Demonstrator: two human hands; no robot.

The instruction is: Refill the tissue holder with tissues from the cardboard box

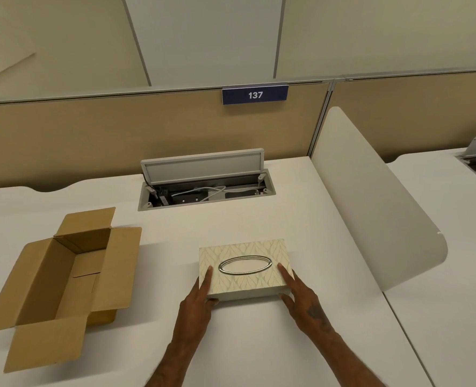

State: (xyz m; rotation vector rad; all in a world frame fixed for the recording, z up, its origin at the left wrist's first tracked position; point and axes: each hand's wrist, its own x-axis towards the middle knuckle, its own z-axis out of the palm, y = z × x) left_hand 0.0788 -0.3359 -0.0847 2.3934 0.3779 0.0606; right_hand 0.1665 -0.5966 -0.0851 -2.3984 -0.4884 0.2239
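Observation:
The tissue holder [259,280], a flat cream box with a leaf pattern and a silver oval ring in its lid, rests on the white desk in front of me. White tissue shows through the oval. My left hand [196,303] grips its near left corner, one finger lying on the lid. My right hand [301,297] grips the near right corner the same way. The cardboard box [63,275] stands to the left with all flaps spread open; the part of its inside that I can see holds nothing.
An open cable hatch [206,188] with its lid raised sits in the desk behind the holder. A curved white divider [370,213] rises on the right. A beige partition with a blue sign reading 137 [255,94] closes the back.

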